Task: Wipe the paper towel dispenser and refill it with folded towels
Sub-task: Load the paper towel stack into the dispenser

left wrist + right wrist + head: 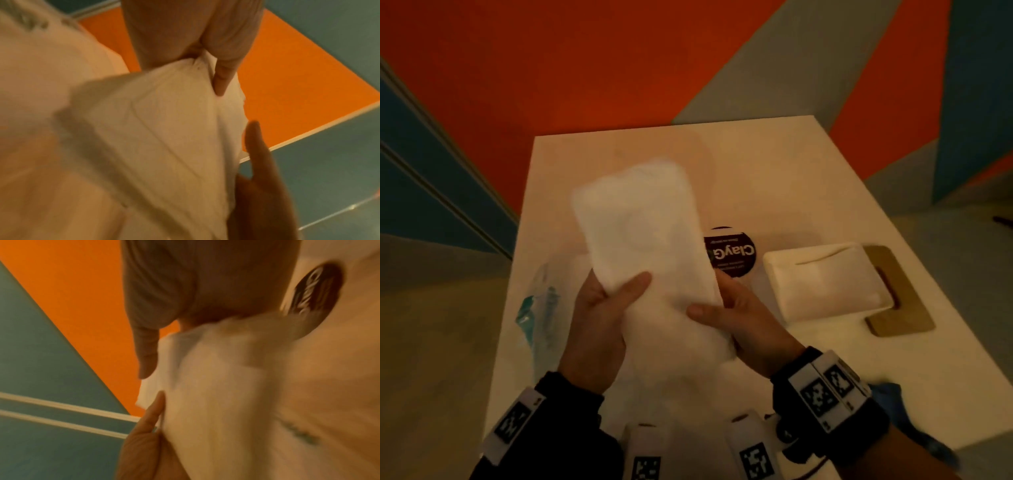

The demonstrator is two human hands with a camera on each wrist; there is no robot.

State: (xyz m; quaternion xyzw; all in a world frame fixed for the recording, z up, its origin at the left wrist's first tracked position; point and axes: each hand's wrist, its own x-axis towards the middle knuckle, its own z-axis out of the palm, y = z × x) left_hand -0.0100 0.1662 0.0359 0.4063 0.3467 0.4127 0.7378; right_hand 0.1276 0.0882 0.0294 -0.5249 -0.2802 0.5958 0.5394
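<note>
A thick stack of white folded towels [643, 233] is held tilted above the white table [808, 178]. My left hand [602, 308] grips its lower left side, thumb across the front. My right hand [736, 311] grips the lower right side, thumb on top. The stack [164, 129] fills the left wrist view, my left thumb and fingers around it. In the blurred right wrist view the stack [222, 386] sits between my fingers. The white towel dispenser [825, 281] lies on the table to the right, slot facing up.
A round dark sticker [732, 253] marks the table behind the stack. A tan wooden board [897, 298] lies under the dispenser's right side. Crumpled clear plastic wrap with teal print [541, 308] lies at the table's left edge. Something blue [890, 397] sits at the near right.
</note>
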